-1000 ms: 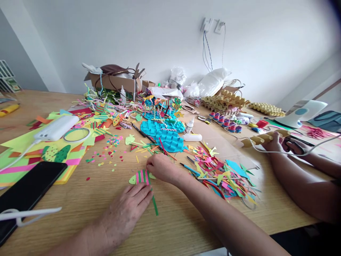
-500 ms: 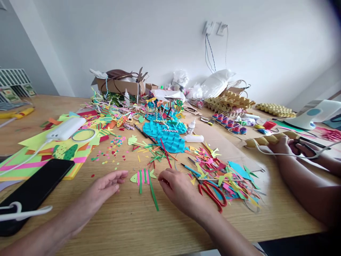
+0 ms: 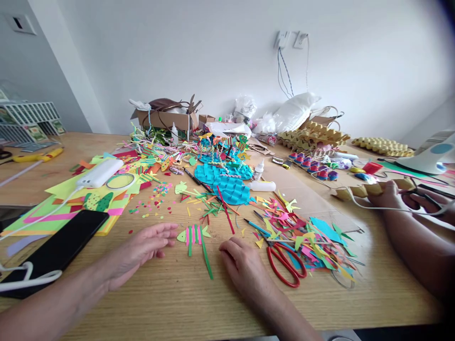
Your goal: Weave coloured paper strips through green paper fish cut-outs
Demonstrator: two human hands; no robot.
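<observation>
A small light-green paper fish [image 3: 194, 234] with pink and green strips across it lies on the wooden table [image 3: 227, 298] between my hands. My left hand [image 3: 142, 248] rests flat just left of it, fingers stretched out, holding nothing. To the right of the fish my right hand [image 3: 245, 269] lies on the table with its fingers curled under, and nothing shows in them. One long green strip [image 3: 206, 258] trails from the fish toward me. Red-handled scissors [image 3: 284, 265] lie just right of my right hand.
A heap of coloured paper scraps [image 3: 305, 237] lies to the right. Blue folded paper shapes [image 3: 227, 182], glue bottles [image 3: 261, 185], a cardboard box [image 3: 167, 118] and egg cartons [image 3: 313, 135] stand behind. A black phone [image 3: 60, 246] and power bank [image 3: 99, 173] lie left. Another person's hands [image 3: 398, 196] work at right.
My left hand came off the fish and now rests left of it. My right hand drew back from the fish toward me. The red scissors have come into view.
</observation>
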